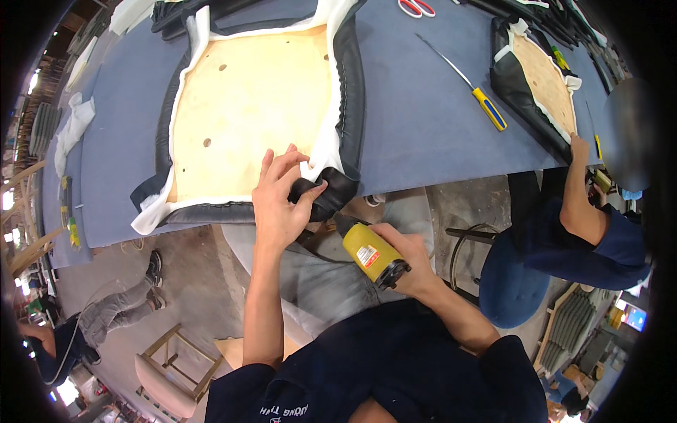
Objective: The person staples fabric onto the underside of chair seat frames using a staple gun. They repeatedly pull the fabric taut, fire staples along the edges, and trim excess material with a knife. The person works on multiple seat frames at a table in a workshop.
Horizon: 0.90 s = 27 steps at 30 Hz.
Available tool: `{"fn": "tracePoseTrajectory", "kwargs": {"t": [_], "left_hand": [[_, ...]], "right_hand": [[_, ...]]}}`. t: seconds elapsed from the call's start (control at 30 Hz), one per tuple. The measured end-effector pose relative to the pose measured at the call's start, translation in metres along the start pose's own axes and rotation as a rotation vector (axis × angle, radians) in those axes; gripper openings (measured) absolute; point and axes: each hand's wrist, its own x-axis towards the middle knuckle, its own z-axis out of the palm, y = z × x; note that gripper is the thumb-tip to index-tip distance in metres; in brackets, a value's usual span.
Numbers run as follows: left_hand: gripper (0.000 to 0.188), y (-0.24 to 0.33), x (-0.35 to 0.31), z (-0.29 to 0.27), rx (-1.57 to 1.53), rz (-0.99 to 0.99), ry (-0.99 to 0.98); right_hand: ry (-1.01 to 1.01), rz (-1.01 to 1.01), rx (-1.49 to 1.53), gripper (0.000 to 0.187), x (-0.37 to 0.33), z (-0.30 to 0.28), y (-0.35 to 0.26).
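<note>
**Q:** Hands first: what is each one doing?

**A:** Left hand (282, 201) is spread over the near right corner of a seat base (250, 116), fingers closed around a fold of black cover material (326, 192), pinching it down over the white foam edge. Right hand (409, 261) is wrapped tight around a yellow and black staple gun (370, 250), its nose pointing up toward that same corner from just below the counter's edge.

**Q:** Where does the seat base lie?

**A:** Upside down on a blue-grey counter (423, 120), bare plywood facing up, black cover and white foam folded around its rim. Its near corner overhangs the counter's front edge.

**Q:** What else is on the counter?

**A:** A long screwdriver with a yellow and blue handle (476, 92) lies to the right of the seat base, well apart from it. Red-handled scissors (417, 8) sit at the far edge. Further right, a second seat base (539, 81) is being held by another person's hand (580, 149).
</note>
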Motion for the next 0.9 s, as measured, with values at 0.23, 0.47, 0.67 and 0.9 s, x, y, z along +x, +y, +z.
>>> {"fn": "tracePoseTrajectory", "kwargs": {"t": [0.23, 0.47, 0.67, 0.9], "left_hand": [[0.027, -0.002, -0.002, 0.002, 0.029, -0.003, -0.01], [0.027, -0.003, -0.005, 0.008, 0.055, 0.057, 0.003], [0.012, 0.003, -0.021, -0.023, -0.081, 0.047, -0.011], [0.058, 0.048, -0.018, -0.075, 0.155, 0.134, 0.07]], "right_hand": [[-0.066, 0.016, -0.001, 0.06, 0.022, 0.005, -0.007], [-0.13, -0.023, -0.103, 0.048, 0.04, -0.004, 0.001], [-0.019, -0.048, -0.057, 0.045, 0.028, 0.0, -0.002], [-0.004, -0.025, 0.079, 0.051, -0.034, -0.033, 0.029]]}}
